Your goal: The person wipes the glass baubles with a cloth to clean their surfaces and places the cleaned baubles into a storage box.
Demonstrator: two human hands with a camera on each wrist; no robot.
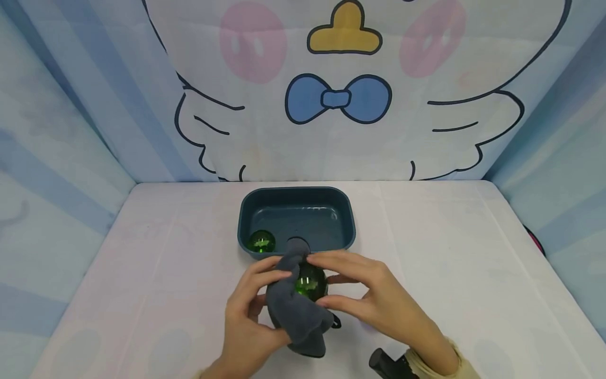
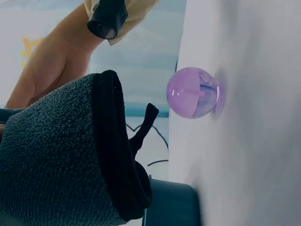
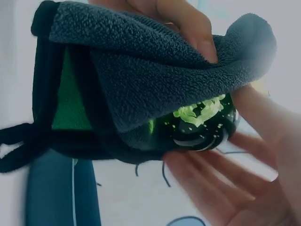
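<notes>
My left hand grips a folded dark grey terry cloth with a black edge and hanging loop. The cloth wraps part of a clear green ball. From the other side, my right hand holds this ball between thumb and fingers, fingertips at the cloth's edge. Close up in the right wrist view, the green ball shows light and dark reflections beneath a fold of the cloth. A clear purple ball rests on the table in the left wrist view; the right hand mostly hides it from the head camera.
A dark teal rectangular tub stands behind my hands. Another green ball lies in its front left corner. Patterned cloth walls enclose the back and sides of the white table. A black cylinder sits at my right wrist.
</notes>
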